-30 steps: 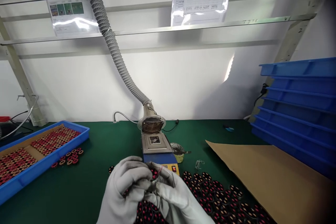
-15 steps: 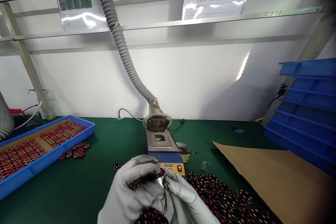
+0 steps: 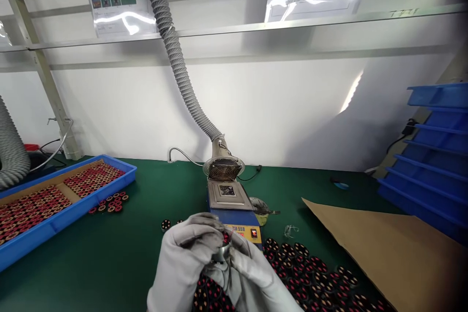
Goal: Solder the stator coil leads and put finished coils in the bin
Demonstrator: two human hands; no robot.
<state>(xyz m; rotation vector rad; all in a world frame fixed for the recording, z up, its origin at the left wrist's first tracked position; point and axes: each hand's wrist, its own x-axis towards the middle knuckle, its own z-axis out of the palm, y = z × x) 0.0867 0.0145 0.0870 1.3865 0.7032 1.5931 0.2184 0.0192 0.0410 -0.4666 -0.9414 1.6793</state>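
Both hands wear white gloves and meet at the lower middle, in front of the blue machine. Between their fingertips sits a small round metal part with a shiny side and red spots at its top. My left hand curls over it from the left, and my right hand pinches it from the right. Fingers cover much of the part. Beneath my hands lie several round black pieces with red and tan spots. More such black pieces are spread to the right of my right hand.
A blue machine with a metal hotplate-like top stands ahead under a grey duct hose. At left, a blue tray holds rows of spotted pieces. Cardboard lies at right, before stacked blue crates. A small bowl sits beside the machine.
The view has shifted slightly, so the scene sits further right. My left fingers have drawn closer around the part, and the dark spotted pieces seen in my left hand no longer show.
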